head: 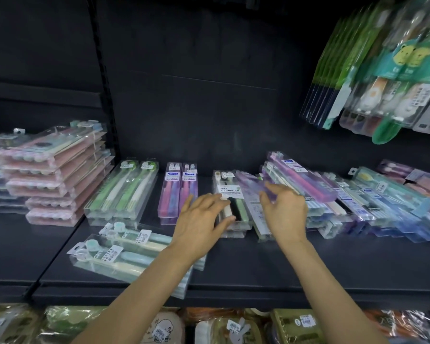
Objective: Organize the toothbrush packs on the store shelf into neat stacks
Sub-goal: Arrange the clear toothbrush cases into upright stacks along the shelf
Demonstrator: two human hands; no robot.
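Note:
On the dark shelf [308, 264] lie several toothbrush packs. My left hand [201, 219] reaches over the white-labelled "soft toothbrush" stack [230, 192], fingers spread and touching its front. My right hand [284, 212] pinches a blurred purple pack [252, 186] just above that stack. Left of them sit a purple-pink stack [176, 192] and a green stack [122, 192]. A loose mint pack pair [124, 252] lies askew near the front edge. A jumbled pile of blue and purple packs [358, 202] spreads to the right.
A tall pink stack [57, 175] and bluish packs [0, 180] fill the neighbouring shelf at left. Hanging green and teal packs [382, 70] crowd the upper right. More goods [209, 326] sit on the shelf below.

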